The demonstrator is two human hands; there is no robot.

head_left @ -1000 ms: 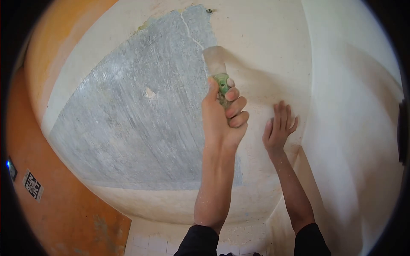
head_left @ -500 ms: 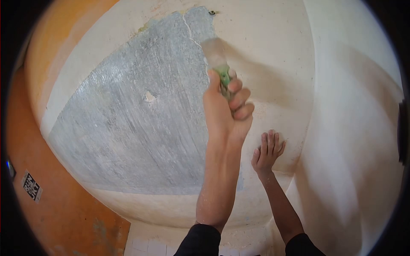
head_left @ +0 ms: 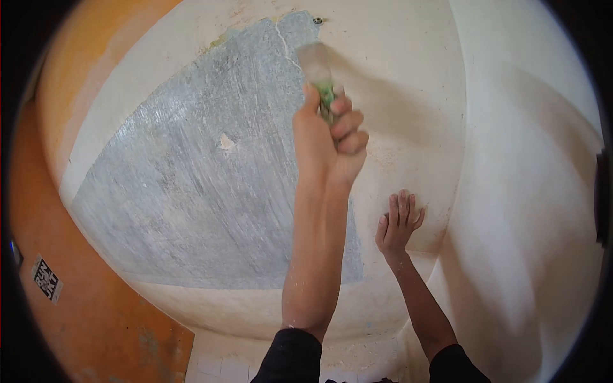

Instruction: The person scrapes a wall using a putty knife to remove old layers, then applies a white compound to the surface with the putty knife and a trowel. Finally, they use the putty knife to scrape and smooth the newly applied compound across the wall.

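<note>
My left hand [head_left: 333, 131], palm side toward me, is wrapped round the green handle of a putty knife [head_left: 315, 62]. The wide blade points up and lies over the border between the grey scraped patch [head_left: 211, 166] and the cream coating [head_left: 396, 70], its outline smeared by motion. A ragged pale crack line [head_left: 284, 45] runs down toward the blade. Lower right, my right hand [head_left: 398, 228] rests with its fingers spread on the cream wall, holding nothing.
A small dark fitting [head_left: 317, 20] sits in the wall above the blade. On the right, a pale wall [head_left: 523, 191] meets this one at a corner. An orange wall [head_left: 96, 287] at the left bears a black-and-white sticker [head_left: 46, 279]. Pale tiles [head_left: 220, 369] show at the bottom.
My left hand and the putty knife have moved up and slightly left along the patch's border. My right hand stays on the wall in nearly the same place.
</note>
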